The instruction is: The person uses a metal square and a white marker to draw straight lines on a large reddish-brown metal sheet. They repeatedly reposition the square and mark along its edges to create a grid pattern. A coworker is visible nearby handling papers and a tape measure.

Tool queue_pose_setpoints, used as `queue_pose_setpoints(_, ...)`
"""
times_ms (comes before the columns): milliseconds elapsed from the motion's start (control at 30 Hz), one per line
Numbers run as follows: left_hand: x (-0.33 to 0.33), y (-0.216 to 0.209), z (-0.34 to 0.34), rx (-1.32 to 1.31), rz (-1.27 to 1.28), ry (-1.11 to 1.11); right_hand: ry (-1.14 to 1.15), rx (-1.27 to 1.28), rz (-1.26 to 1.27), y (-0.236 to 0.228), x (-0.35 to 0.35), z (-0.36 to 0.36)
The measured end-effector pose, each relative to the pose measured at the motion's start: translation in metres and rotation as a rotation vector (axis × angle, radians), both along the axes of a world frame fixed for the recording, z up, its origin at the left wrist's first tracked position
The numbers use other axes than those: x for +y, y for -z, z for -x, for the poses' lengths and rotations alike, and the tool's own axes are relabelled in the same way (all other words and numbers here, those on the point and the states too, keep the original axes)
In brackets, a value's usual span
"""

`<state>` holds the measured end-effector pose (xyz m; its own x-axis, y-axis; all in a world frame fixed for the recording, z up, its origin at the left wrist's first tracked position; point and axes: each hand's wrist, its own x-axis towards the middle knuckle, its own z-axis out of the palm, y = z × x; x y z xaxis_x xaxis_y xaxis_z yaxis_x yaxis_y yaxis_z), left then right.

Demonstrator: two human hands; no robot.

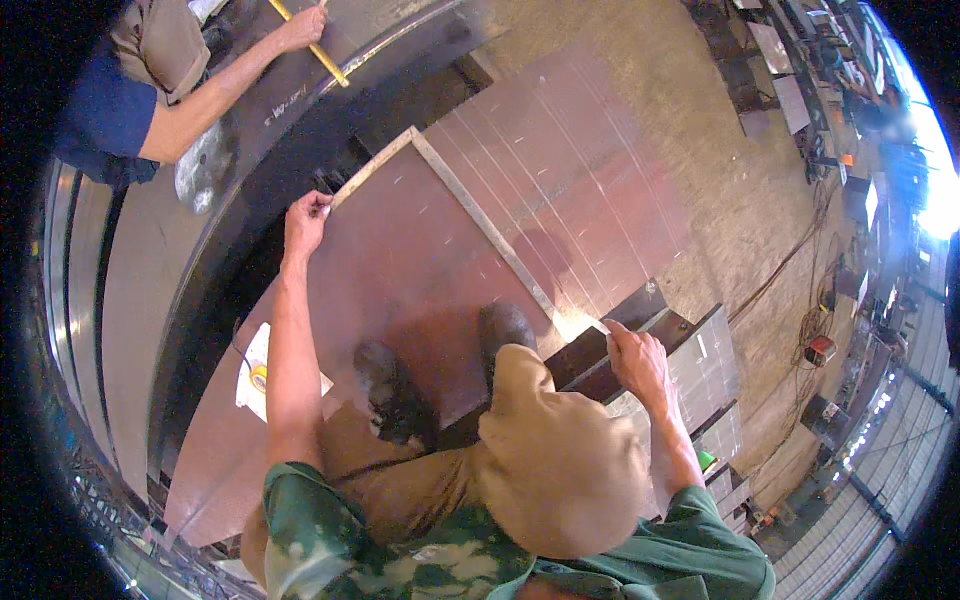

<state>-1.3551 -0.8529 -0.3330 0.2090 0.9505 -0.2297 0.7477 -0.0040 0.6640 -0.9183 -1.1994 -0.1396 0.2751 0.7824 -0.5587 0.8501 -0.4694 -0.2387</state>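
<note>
A large L-shaped metal square [478, 216] lies flat on a reddish-brown metal plate [390, 240], its corner pointing away from me. My left hand [305, 225] is closed on the end of its shorter leg; a small dark spot shows at the fingertips. At the near end of the longer leg there is a bright glare. Beside that glare, by the plate's right edge, my right hand [640, 362] has its fingers bent around something pale that I cannot make out. Thin parallel light lines run across the plate's far right part. My dark shoes [505, 330] rest on the plate.
At upper left another person's hand [300, 30] holds a yellow measuring strip [320, 55] over a curved metal piece. A white sheet [256, 375] with a yellow round item lies left of my left forearm. Metal pieces [700, 365], cables and a red box [820, 349] are on the right.
</note>
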Motion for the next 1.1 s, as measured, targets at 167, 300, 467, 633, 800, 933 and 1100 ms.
queue_pose_setpoints(167,0.000,0.004,0.015,-0.048,-0.004,0.003,0.054,-0.050,-0.006,-0.014,0.004,0.003)
queue_pose_setpoints(300,-0.002,0.005,0.011,-0.063,0.013,0.000,0.114,-0.111,-0.083,-0.023,0.007,0.018)
queue_pose_setpoints(467,0.000,0.011,0.024,-0.096,-0.024,0.061,0.295,-0.132,-0.179,-0.035,0.008,0.056)
queue_pose_setpoints(633,0.001,0.020,0.027,-0.113,-0.053,0.105,0.385,-0.150,-0.163,-0.056,0.004,0.091)
queue_pose_setpoints(800,0.000,0.019,0.023,-0.138,-0.023,0.101,0.476,-0.132,-0.232,-0.059,-0.012,0.114)
queue_pose_setpoints(933,0.008,0.019,0.032,-0.168,-0.089,0.147,0.593,-0.071,-0.159,-0.049,-0.032,0.119)
queue_pose_setpoints(1100,0.003,0.014,0.032,-0.161,-0.047,0.163,0.592,-0.037,-0.094,-0.039,-0.049,0.105)
